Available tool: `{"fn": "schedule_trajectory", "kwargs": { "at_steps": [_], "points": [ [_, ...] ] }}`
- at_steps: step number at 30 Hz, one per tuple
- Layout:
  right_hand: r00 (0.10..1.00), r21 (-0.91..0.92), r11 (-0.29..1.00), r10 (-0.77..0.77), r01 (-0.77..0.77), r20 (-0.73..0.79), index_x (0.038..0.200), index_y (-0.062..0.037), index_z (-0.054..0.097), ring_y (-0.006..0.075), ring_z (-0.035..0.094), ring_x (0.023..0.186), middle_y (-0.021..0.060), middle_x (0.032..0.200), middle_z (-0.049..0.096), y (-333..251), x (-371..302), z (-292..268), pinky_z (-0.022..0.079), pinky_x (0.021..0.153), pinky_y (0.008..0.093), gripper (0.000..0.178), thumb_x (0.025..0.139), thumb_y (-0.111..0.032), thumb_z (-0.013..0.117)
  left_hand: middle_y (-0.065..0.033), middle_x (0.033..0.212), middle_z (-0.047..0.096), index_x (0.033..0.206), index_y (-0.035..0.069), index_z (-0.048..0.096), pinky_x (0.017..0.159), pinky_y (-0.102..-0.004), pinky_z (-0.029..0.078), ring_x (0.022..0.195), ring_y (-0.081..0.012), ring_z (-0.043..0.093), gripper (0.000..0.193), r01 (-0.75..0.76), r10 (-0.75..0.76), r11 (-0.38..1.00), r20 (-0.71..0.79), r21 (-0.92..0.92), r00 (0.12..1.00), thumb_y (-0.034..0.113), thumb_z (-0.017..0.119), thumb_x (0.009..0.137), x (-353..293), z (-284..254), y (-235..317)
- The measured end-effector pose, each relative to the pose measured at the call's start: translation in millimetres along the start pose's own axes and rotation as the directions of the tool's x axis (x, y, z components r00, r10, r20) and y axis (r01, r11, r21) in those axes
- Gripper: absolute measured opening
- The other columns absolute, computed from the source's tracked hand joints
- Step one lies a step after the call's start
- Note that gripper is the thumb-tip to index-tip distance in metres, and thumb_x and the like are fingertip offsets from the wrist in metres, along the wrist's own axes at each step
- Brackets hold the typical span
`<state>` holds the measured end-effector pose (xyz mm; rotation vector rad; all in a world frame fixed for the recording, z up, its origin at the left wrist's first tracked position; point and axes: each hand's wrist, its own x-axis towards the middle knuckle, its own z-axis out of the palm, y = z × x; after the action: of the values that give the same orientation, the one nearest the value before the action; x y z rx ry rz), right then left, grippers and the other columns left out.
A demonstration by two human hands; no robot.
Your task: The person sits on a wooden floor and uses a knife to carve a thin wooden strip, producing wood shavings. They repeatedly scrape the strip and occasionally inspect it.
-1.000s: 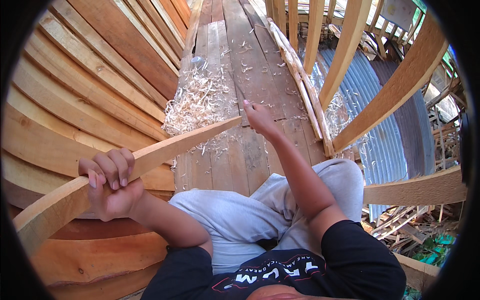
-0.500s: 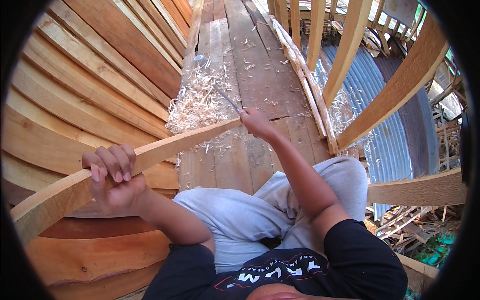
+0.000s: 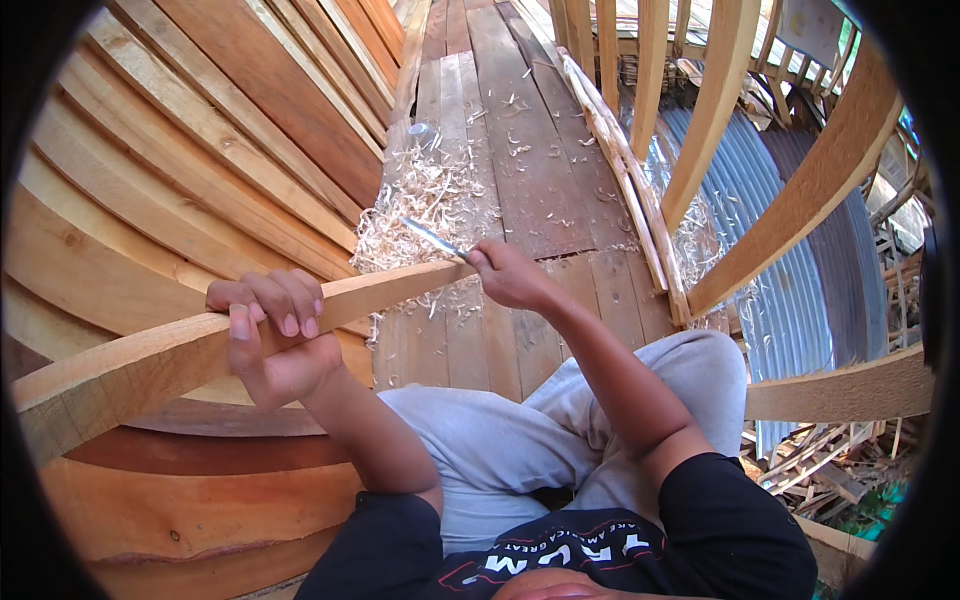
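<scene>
So, going off the head camera, which is the only view, someone is sitting on a plank floor (image 3: 545, 180) with a long curved beam (image 3: 390, 288) angled across in front of them. The beam comes in from the left edge, passes above the lap and tapers to a narrow end near the middle.

Left hand (image 3: 285, 335) is gripping that beam partway along, fingers bent over the upper edge and thumb sticking up on the near side. Right hand (image 3: 508, 277) is out by the narrow end, closed around a thin metal blade tool (image 3: 432, 237). The handle is basically hidden in the fist, and the blade points up and to the left. Honestly can't tell whether the edge is touching the wood.

Just past the blade there's a messy heap of pale curly shavings (image 3: 425, 205), with loose curls scattered over the boards and a small clear container (image 3: 421, 132) at the far side of the heap.

Left side is a wall of overlapping planks (image 3: 180, 210). On the right, two rough pale poles (image 3: 620, 160) lie along the floor's edge, then curved wooden ribs (image 3: 815, 190) stand up, with corrugated metal sheets (image 3: 760, 230) beyond them and a jumble of scrap wood (image 3: 820, 465) lower down. Grey pants (image 3: 480, 440), legs folded, dark tee (image 3: 740, 500).
</scene>
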<state>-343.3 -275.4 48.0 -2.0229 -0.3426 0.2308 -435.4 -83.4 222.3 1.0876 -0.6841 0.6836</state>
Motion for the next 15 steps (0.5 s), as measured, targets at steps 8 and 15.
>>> {"fn": "schedule_trajectory", "kwargs": {
  "at_steps": [8,15],
  "points": [
    [0.985,0.174,0.981,-0.052,0.081,-0.164,0.107,0.0004,0.059,0.0159,0.059,0.079,0.0085,0.082,0.062,-8,-15,-14,0.048,0.072,0.033,0.021,0.093,-0.015,0.06,-0.0004,0.052,0.032,0.077,0.013,0.036,0.047,-0.0282,0.033,0.043,-0.0105,0.03,0.021,-0.054,0.058,0.996,-0.067,0.066,0.996,0.02,0.047,0.094,-8,10,0],
    [0.98,0.468,0.878,0.167,-0.097,-0.11,0.103,0.0003,0.058,0.0168,0.062,0.075,0.0117,0.089,0.066,-5,-16,-29,0.049,0.071,0.0329,0.025,0.087,-0.016,0.067,0.0001,0.052,0.031,0.075,0.015,0.037,0.05,-0.0286,0.033,0.045,-0.0111,0.03,0.02,0.012,-0.011,0.999,-0.015,0.042,1.0,0.019,0.047,0.092,-8,9,-33]
  ]
}}
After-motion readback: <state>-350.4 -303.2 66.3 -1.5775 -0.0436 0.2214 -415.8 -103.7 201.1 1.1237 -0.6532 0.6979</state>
